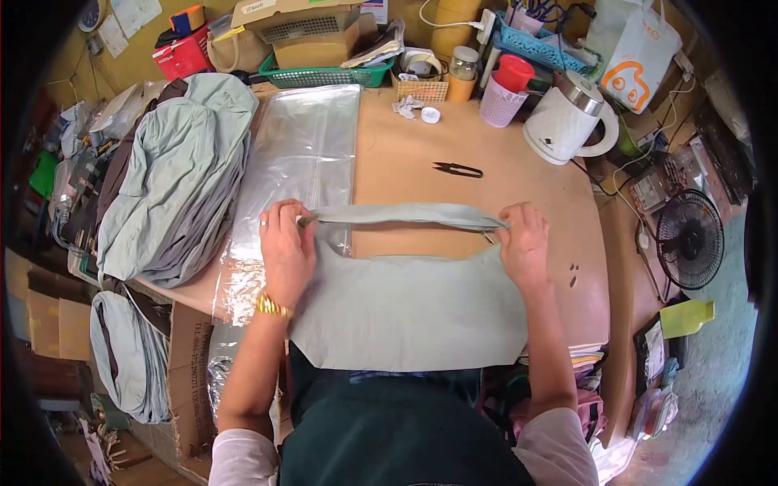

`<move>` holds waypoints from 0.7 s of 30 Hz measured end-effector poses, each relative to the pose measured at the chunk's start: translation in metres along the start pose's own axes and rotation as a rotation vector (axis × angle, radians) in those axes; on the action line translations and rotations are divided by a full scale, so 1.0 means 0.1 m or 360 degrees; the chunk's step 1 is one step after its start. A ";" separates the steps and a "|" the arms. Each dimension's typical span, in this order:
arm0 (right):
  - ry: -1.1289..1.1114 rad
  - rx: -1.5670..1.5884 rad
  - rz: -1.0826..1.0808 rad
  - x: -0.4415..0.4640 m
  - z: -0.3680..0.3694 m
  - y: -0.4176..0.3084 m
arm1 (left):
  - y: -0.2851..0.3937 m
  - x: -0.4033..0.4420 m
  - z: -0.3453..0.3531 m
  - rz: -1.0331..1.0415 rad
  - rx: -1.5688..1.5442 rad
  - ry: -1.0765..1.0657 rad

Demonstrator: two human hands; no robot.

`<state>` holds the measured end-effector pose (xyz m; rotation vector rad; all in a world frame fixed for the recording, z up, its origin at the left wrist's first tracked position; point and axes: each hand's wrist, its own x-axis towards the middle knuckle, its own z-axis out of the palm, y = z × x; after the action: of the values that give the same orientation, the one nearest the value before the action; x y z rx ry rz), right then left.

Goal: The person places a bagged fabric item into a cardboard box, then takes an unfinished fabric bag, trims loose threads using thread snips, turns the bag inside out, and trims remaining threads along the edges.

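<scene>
A pale grey-green cloth bag (409,312) lies spread at the table's front edge, its lower edge overhanging toward my lap. Its strap (397,214) stretches sideways above the bag's opening. My left hand (288,247) is closed on the strap's left end, with a ring and a gold wrist band showing. At the strap's right end, my right hand (525,243) pinches the cloth between thumb and fingers. Beyond the strap, black thread snips (458,170) lie on the table. Clear plastic sheets (312,138) lie to the left, partly behind my left hand.
A tall pile of similar cloth pieces (178,178) covers the table's left side, with another stack (130,356) below it. A white electric kettle (567,121), a pink cup (498,101) and a jar (463,73) stand at the back right. A black fan (689,239) is at far right.
</scene>
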<state>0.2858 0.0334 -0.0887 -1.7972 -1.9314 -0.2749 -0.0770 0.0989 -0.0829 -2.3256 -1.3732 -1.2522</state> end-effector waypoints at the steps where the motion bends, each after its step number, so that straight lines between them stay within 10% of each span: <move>1: 0.0028 0.0085 0.0024 0.06 -0.15 -0.19 | 0.14 -0.03 -0.13 -0.0131 -0.0131 -0.0191; 8: 0.0041 0.0433 -0.0814 0.73 0.34 -1.60 | 0.15 -0.09 0.03 -0.0429 0.0154 -0.0252; 11: -0.0729 0.0289 -0.0752 0.99 0.91 -1.77 | 0.14 -0.17 0.22 -0.0495 -0.0153 -0.0047; 16: -0.0704 0.0458 -0.0567 1.32 0.67 -1.73 | -0.01 -0.34 0.22 -0.0355 -0.0622 -0.0111; 21: -0.0458 0.0655 -0.0566 1.33 0.89 -1.62 | -0.16 -0.40 0.10 -0.1497 -0.2075 -0.0712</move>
<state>0.1063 0.1724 -0.0738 -1.2774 -2.2997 0.2673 -0.0923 0.0874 -0.1223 -2.8263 -2.4943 -2.6156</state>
